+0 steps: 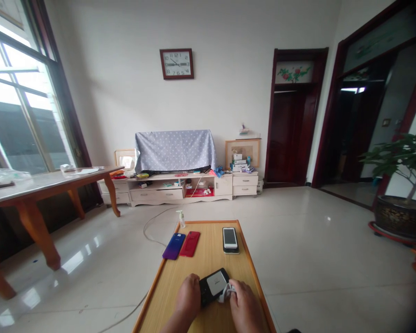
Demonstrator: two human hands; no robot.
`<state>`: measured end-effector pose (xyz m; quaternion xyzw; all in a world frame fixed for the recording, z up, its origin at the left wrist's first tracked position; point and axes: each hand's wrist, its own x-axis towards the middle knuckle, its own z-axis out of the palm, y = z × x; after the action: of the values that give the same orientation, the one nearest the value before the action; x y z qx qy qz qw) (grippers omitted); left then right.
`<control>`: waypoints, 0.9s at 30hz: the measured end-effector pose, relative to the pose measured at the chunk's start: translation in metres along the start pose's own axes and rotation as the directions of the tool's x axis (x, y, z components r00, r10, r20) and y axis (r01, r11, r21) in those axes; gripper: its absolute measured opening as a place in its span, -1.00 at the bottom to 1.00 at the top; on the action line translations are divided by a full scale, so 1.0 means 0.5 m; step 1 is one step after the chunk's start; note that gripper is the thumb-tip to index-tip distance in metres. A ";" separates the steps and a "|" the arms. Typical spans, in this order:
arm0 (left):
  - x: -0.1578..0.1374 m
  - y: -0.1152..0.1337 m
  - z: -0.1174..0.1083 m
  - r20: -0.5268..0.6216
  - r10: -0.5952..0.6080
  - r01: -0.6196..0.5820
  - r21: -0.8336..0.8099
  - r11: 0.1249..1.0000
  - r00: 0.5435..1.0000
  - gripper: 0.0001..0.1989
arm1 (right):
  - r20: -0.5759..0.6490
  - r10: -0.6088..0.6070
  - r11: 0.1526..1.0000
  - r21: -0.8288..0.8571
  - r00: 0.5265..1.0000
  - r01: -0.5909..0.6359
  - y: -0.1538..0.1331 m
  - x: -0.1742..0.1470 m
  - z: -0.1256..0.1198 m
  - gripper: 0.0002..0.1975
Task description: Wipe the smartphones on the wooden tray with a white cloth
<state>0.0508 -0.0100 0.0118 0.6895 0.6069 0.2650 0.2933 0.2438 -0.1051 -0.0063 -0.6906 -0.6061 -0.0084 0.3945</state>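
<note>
A black phone with a pale rectangular area on its upper face is tilted above the wooden table. My left hand grips its left end, with the fingers partly hidden behind it. In my right hand is a bunched grey-white cloth, pinched against the phone's right lower edge. Beyond my hands, a blue-purple phone and a red phone lie side by side at the table's left. Toward the right, a white phone rests on a darker one.
A small clear pump bottle stands at the table's far left corner. A cable runs over the tiled floor on the left. Farther off are a larger table, a low cabinet and a potted plant.
</note>
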 end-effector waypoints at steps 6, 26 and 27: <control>-0.006 0.019 0.007 0.019 -0.008 0.006 0.104 0.995 1.000 -0.59 | 0.025 -0.010 0.998 -0.064 1.000 0.011 0.029 0.002 0.033 -0.62; -0.045 0.023 -0.039 0.104 0.104 -0.139 0.435 0.889 0.989 -0.46 | -0.056 -0.018 1.000 -0.014 0.998 0.017 0.046 0.004 0.040 -0.72; -0.046 0.017 -0.043 0.112 0.110 -0.148 0.429 0.891 0.988 -0.41 | -0.048 -0.010 1.000 0.007 0.999 0.010 0.046 0.003 0.042 -0.72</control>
<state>0.0385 -0.0321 0.0327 0.7869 0.5907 0.1121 0.1385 0.2539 -0.0912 -0.0322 -0.6858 -0.5999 -0.0247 0.4112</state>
